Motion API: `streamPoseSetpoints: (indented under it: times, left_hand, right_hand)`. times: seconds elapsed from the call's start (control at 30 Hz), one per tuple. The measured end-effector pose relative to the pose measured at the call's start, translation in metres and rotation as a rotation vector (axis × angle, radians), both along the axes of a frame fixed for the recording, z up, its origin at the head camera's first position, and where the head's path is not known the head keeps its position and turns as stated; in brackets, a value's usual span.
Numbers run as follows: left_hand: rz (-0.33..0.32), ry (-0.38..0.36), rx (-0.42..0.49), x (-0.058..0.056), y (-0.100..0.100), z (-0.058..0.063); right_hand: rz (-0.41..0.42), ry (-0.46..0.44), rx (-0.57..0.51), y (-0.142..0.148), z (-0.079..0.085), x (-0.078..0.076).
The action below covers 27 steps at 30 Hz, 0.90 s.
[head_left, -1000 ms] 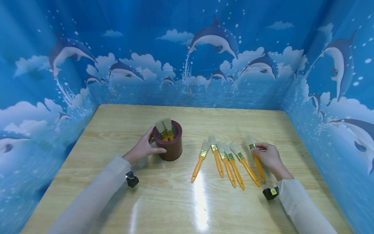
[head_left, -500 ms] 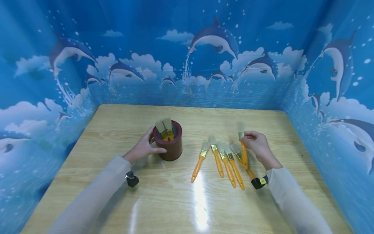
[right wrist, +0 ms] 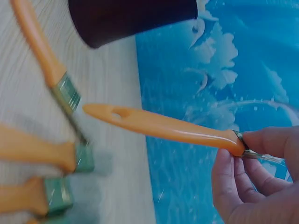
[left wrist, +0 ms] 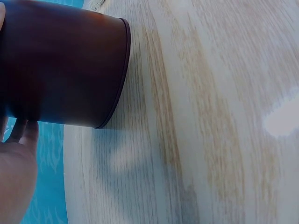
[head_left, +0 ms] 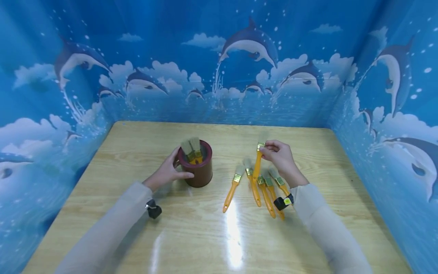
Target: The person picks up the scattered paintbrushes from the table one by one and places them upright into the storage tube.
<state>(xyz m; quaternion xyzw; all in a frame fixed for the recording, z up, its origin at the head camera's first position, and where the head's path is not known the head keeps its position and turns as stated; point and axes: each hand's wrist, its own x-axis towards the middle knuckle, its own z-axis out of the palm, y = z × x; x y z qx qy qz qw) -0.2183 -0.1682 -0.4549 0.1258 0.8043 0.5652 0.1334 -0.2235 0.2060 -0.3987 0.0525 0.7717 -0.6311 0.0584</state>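
Observation:
My left hand (head_left: 167, 173) grips the side of a dark red-brown cylindrical pot (head_left: 200, 175), fingers round the far side and thumb across the front. Inside the pot stand paintbrushes (head_left: 194, 146), bristles up, leaning left. My right hand (head_left: 280, 155) pinches another paintbrush (head_left: 258, 161) at its metal ferrule, bristles up and orange handle hanging down above the table. In the right wrist view that brush's handle (right wrist: 163, 126) points toward the pot (right wrist: 135, 18). Beneath and left of the right hand lie several more paintbrushes (head_left: 265, 198) with orange handles.
One paintbrush (head_left: 232, 190) lies slightly apart, left of the others and nearest the pot. The wood-grain table (head_left: 137, 140) is bordered at the back and sides by a blue dolphin-print curtain (head_left: 205, 49). Black wrist cameras (head_left: 154, 209) are strapped to both forearms.
My right hand has lifted the rightmost paintbrush off the table and carried it left and back, over the other brushes. The left hand keeps its grip on the pot.

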Motion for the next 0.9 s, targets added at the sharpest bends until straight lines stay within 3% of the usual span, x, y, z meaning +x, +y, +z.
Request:
streamPoseSetpoints:
  times: [0.37, 0.6, 0.9]
  left_hand:
    - [-0.004, 0.000, 0.006, 0.002, 0.000, 0.002]
    - [-0.008, 0.016, 0.021, 0.000, 0.000, -0.002]
    - [-0.010, 0.019, 0.010, 0.002, 0.001, 0.002]
  right_hand:
    - [0.044, 0.048, -0.125, -0.047, 0.026, -0.006]
    - [0.065, 0.113, -0.196, -0.071, 0.047, -0.006]
    - [0.089, 0.211, -0.248, -0.101, 0.064, -0.006]
